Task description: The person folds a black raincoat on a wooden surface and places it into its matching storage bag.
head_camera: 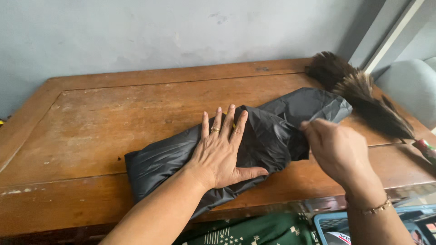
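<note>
Black plastic, thin and shiny, makes up the bag (268, 131) that lies across the middle of the wooden desk (113, 118), stretched from the near edge on the left side up toward the far right. The left hand (222, 152) lies flat on top of the bag near its middle, palm down, with all fingers (217, 120) straight and spread apart and the thumb pointing to the right; it presses the plastic and grips nothing. A gold ring (215, 129) is on one of these fingers. The right hand (338, 149) is at the right part of the bag, with its fingers curled together on a fold of the plastic, so it pinches the edge of the bag there. A thin bracelet (374, 208) is around the right wrist. Behind the right hand, a feather duster (363, 97) with dark brown feathers lies on the far right side of the desk, just beside the far end of the bag. A pale grey wall (181, 31) stands behind the desk. Below the near edge, green cloth with a white pattern (254, 231) and a blue plastic basket (340, 224) are visible.
</note>
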